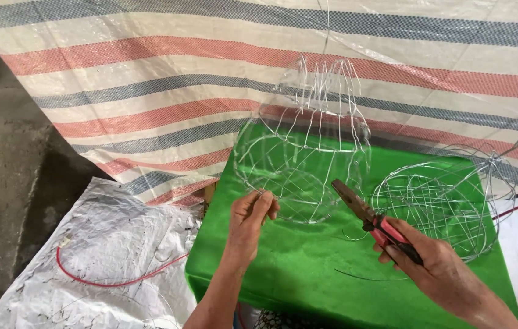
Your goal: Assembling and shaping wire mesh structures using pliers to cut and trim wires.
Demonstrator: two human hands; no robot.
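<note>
Left hand (253,213) pinches the rounded silver wire-frame basket (298,164) at its near rim, mid-desk; likely light, springy, easily bent. Right hand (435,268) is clamped on the red-handled pliers (371,219).

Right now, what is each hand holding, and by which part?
The left hand pinches the lower rim of the wire frame. The right hand grips the pliers by their red handles.

A low table draped in a green cloth (307,268) carries two wire baskets: one (301,164) stands at twelve o'clock, the other (442,201) lies tilted at three o'clock. A loose thin wire (362,277) curves at five o'clock.
</note>
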